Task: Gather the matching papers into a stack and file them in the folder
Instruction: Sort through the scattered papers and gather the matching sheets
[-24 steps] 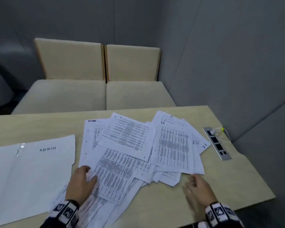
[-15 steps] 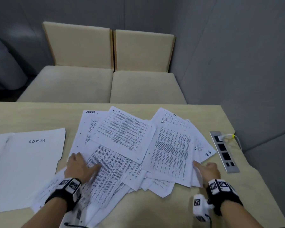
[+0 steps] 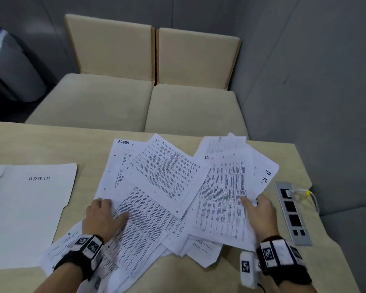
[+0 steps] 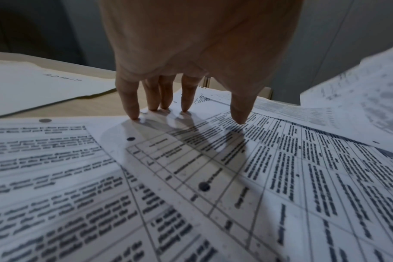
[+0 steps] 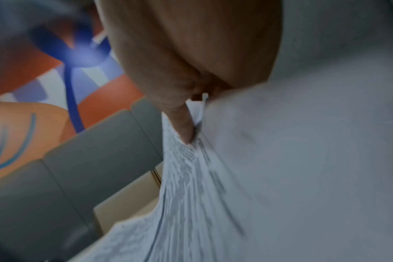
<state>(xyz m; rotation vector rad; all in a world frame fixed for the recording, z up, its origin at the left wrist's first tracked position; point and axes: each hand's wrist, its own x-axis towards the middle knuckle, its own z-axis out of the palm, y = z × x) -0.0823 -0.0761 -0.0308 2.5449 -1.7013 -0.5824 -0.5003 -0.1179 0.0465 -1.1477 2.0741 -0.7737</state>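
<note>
A loose pile of printed papers is spread over the middle of the wooden table. One sheet is marked ADMIN, others IT and H.R.. A white folder labelled ADMIN lies open at the left. My left hand presses straight fingertips on the pile's left side. My right hand pinches the right-hand IT sheets, thumb on top and fingers hidden beneath, and these sheets are raised off the table.
A metal socket panel with a plugged-in cable is set into the table to the right of the pile. A beige two-seat sofa stands behind the table, a grey wall at the right, and a grey bin at the far left.
My right hand came forward from the table edge, took hold of the right-hand sheets and lifted them. The left hand stayed on the pile. The head view moved closer.
</note>
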